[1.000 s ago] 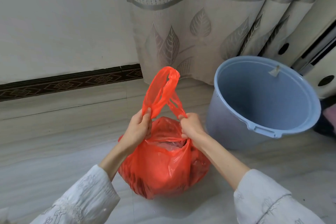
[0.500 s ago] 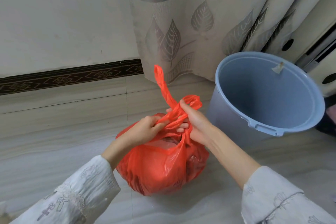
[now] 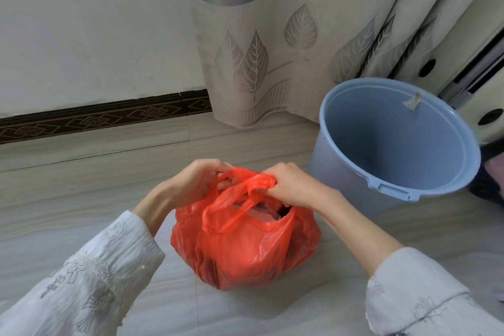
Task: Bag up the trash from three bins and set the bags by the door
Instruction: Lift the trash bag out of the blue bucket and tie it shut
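The pale tiled floor (image 3: 81,199) carried everything, with the leaf-patterned curtain (image 3: 272,49) hanging behind. The blue bin (image 3: 450,161) stood tilted just right of the red plastic bag (image 3: 245,254), which sat on the floor between the 2 forearms. Half a second before, 1 handle stood up; now both were pulled low. Left hand (image 3: 195,183) and right hand (image 3: 293,188) each had a grip closed on a bag handle.
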A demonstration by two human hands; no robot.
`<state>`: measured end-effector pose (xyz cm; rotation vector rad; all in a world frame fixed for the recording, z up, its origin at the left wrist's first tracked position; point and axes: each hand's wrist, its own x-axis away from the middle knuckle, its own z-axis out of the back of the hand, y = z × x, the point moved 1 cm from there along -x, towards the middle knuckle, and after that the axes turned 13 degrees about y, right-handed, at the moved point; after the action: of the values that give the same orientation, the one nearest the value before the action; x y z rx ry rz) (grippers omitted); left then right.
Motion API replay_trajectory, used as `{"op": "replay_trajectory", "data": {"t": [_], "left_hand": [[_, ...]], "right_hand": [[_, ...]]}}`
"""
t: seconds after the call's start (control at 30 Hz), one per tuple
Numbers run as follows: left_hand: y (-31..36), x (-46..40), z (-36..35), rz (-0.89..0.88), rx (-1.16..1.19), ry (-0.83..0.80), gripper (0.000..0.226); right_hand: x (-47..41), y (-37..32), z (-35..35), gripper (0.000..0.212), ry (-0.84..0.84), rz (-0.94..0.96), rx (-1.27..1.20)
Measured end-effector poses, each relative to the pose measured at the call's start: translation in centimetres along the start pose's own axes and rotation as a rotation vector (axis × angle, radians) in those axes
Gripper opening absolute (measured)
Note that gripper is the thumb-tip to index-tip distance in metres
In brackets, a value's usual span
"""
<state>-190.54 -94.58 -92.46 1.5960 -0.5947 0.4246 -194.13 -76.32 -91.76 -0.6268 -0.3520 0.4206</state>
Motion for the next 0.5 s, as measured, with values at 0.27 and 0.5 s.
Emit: {"op": "replay_trajectory", "data": {"t": [0.27, 0.5], "left_hand": [[1.0, -0.2, -0.9, -0.313, -0.772, 0.289, 0.014], [1.4, 0.7, -0.7, -0.531, -0.797, 0.618, 0.03]], "right_hand": [[0.0, 0.3, 0.0, 0.034, 0.252, -0.03, -0.017], [0.2, -0.2, 0.4, 0.018, 0.309, -0.027, -0.332]]}}
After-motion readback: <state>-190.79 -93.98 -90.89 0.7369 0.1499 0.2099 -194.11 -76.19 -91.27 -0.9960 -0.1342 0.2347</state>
